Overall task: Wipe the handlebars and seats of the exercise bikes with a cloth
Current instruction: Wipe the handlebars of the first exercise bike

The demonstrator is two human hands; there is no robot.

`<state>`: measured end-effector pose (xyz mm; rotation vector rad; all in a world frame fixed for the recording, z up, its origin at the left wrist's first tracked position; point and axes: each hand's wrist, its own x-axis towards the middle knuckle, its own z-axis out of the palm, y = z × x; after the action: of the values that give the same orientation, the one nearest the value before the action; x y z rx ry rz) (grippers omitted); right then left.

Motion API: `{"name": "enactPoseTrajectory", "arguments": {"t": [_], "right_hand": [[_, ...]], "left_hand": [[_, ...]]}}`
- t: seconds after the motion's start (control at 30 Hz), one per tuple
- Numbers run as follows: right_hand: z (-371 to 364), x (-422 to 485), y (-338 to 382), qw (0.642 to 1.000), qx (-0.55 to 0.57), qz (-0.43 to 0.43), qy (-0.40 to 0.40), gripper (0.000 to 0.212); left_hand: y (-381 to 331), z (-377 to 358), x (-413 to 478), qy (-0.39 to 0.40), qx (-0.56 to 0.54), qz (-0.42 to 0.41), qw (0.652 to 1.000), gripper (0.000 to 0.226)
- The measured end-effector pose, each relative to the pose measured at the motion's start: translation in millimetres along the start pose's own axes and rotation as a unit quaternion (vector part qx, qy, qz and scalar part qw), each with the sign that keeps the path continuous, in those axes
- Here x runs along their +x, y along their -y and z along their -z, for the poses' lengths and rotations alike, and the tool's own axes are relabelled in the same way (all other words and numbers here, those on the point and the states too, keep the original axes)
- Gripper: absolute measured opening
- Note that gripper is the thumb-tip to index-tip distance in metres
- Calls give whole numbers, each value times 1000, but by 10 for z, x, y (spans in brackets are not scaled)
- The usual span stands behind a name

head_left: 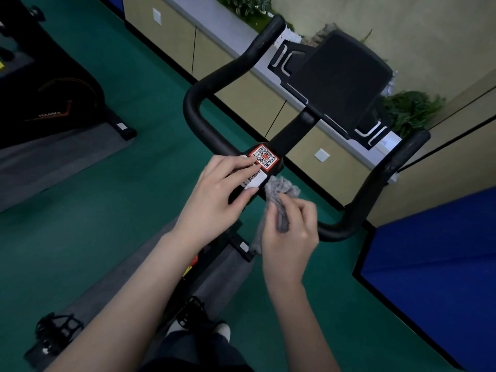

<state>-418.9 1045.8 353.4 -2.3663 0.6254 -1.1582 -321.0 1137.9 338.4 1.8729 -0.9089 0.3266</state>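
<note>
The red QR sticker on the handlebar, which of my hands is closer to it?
Left. The left hand rests on the handlebar centre, fingertips right beside the QR sticker. The right hand, holding the grey cloth, is lower and to its right.

We saw a green floor (112, 216) running up to a low beige wall (241, 84) capped by a grey ledge (209, 17). Leafy plants (410, 111) stood along the ledge's far edge. Two white socket plates sat on the wall's face, one (156, 16) near its left end, another (321, 156) further right. A grey mat (53, 162) lay at the floor's left edge, and a blue pad (434, 256) stood at its right edge.
</note>
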Motion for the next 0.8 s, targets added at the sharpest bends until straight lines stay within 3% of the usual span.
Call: {"name": "enactPoseTrajectory", "arguments": {"t": [0.13,0.33,0.53,0.8], "right_hand": [[1,-39,-14,1000,-5,-4,-27,16],[0,-14,3,1000,-7,16,2,17],[393,-80,-250,998,-29,-36,-34,19],[410,128,-131,998,-15,-7,58,17]], "left_hand": [[-18,-3,-8,0,8,4,1000,33],[-26,4,-3,4,27,-4,1000,33],[-114,-63,44,32,72,-17,997,44],[-174,-136,8,58,82,9,995,55]]}}
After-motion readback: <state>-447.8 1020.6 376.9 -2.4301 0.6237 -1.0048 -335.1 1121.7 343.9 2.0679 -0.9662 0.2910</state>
